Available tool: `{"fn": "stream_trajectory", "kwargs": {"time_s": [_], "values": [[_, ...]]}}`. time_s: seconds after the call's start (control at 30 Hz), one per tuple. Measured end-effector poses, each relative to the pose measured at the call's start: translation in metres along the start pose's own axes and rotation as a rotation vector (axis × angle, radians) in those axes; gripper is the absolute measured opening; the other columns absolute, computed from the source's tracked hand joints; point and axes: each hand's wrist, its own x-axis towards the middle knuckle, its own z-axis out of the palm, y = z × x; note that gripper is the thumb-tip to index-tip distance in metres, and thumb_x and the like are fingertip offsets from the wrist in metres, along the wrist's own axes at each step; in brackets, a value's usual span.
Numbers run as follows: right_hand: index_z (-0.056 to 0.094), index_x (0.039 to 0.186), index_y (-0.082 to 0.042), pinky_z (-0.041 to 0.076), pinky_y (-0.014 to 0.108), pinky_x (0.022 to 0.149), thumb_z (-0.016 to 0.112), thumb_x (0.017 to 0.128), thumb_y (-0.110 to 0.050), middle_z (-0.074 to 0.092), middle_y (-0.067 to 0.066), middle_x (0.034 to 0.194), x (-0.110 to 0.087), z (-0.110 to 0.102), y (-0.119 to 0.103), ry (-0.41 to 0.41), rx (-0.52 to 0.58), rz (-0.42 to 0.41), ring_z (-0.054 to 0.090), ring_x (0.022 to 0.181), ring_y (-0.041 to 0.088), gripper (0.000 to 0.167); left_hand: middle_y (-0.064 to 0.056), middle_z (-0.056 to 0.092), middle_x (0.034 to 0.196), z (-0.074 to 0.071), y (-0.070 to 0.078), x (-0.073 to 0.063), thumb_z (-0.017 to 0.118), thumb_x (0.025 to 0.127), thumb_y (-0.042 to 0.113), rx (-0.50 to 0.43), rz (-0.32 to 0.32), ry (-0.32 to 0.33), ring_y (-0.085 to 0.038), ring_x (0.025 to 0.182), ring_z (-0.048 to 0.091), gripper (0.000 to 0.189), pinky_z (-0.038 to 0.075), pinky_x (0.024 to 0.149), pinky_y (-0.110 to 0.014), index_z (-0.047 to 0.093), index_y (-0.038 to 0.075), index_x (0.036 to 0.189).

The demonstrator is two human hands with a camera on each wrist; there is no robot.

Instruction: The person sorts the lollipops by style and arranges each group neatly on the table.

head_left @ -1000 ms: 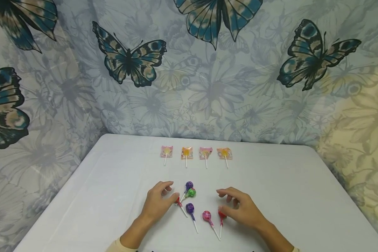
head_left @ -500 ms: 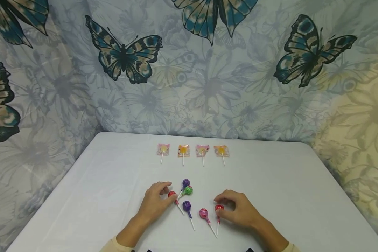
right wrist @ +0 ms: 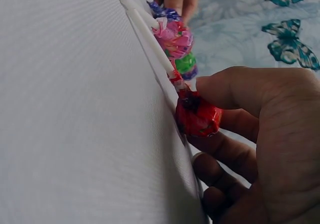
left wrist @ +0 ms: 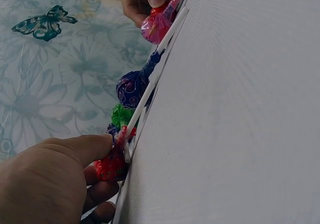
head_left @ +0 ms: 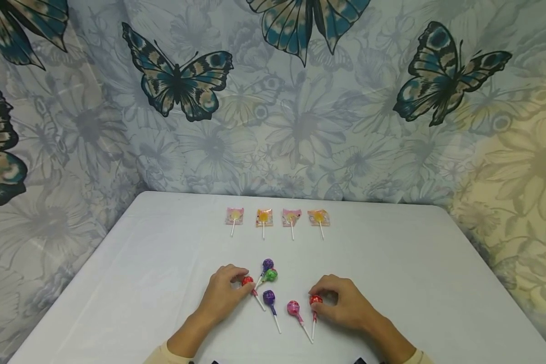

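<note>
My left hand pinches the head of a red-wrapped lollipop between thumb and fingers, its white stick slanting toward me. My right hand has its thumb and index finger round the head of another red lollipop, low at the tabletop. Just left of that one lies a pink lollipop, the two stick ends almost meeting. A purple lollipop lies between the hands. Beyond it, a green lollipop and a second purple lollipop lie together, their sticks running behind the left thumb.
Toward the far edge of the white table several flat lollipops in clear wrappers stand in a row, a yellow-orange one at the right end. Behind the table hangs a patterned cloth with butterflies.
The right thumb and index finger have come together round the right red lollipop. The left fingers have closed in on the other red one. The head view has shifted slightly.
</note>
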Motion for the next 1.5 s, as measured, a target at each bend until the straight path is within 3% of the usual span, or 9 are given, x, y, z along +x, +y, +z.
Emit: {"fn": "stream_trajectory", "kwargs": {"time_s": [0.27,0.53,0.77,0.93,1.2,1.5], "values": [[0.072,0.095,-0.016,0.049,0.031,0.074,0.080,0.074,-0.003,0.066,-0.008,0.088,-0.001,0.000,0.004,-0.001,0.024,-0.046,0.059,0.082,0.014,0.025,0.010,0.063,0.086,0.001,0.000,-0.001,0.083,0.076,0.017,-0.006,0.007,-0.001,-0.013,0.083,0.055,0.026,0.046,0.073,-0.032,0.074,0.008,0.098],[0.073,0.096,-0.018,0.049,0.030,0.075,0.081,0.075,-0.006,0.065,-0.010,0.089,-0.002,-0.002,0.000,-0.006,0.027,-0.021,0.059,0.083,0.013,0.026,0.008,0.061,0.083,-0.002,0.004,0.000,0.082,0.074,0.008,-0.064,-0.013,0.033,-0.014,0.077,0.056,0.025,0.047,0.069,-0.029,0.073,0.004,0.097],[0.072,0.092,-0.009,0.049,0.032,0.073,0.078,0.072,0.005,0.066,-0.001,0.085,0.003,-0.009,-0.026,0.001,0.051,-0.038,0.060,0.080,0.018,0.025,0.003,0.062,0.087,-0.012,0.010,0.005,0.079,0.075,-0.001,-0.201,-0.061,0.106,-0.014,0.075,0.060,0.026,0.051,0.067,-0.025,0.071,-0.001,0.100],[0.072,0.091,-0.007,0.049,0.033,0.073,0.077,0.072,0.007,0.067,0.000,0.084,0.005,-0.014,-0.043,0.000,0.054,-0.043,0.060,0.079,0.019,0.024,0.001,0.064,0.088,-0.026,0.012,0.010,0.079,0.075,-0.004,-0.225,-0.074,0.171,-0.015,0.075,0.062,0.028,0.053,0.067,-0.026,0.072,-0.001,0.102],[0.072,0.091,-0.007,0.050,0.033,0.073,0.078,0.072,0.006,0.067,0.000,0.085,0.006,-0.014,-0.040,0.000,0.051,-0.055,0.061,0.079,0.018,0.024,-0.001,0.066,0.093,-0.046,0.003,0.025,0.078,0.076,-0.005,-0.202,-0.061,0.203,-0.016,0.080,0.064,0.030,0.053,0.072,-0.028,0.072,0.001,0.105],[0.072,0.091,-0.007,0.050,0.033,0.073,0.078,0.072,0.006,0.067,0.001,0.085,0.007,-0.013,-0.039,0.000,0.055,-0.062,0.061,0.079,0.018,0.024,-0.005,0.065,0.094,-0.050,-0.015,0.043,0.076,0.077,-0.006,-0.172,-0.071,0.196,-0.021,0.080,0.064,0.030,0.052,0.069,-0.026,0.071,-0.002,0.107]]}}
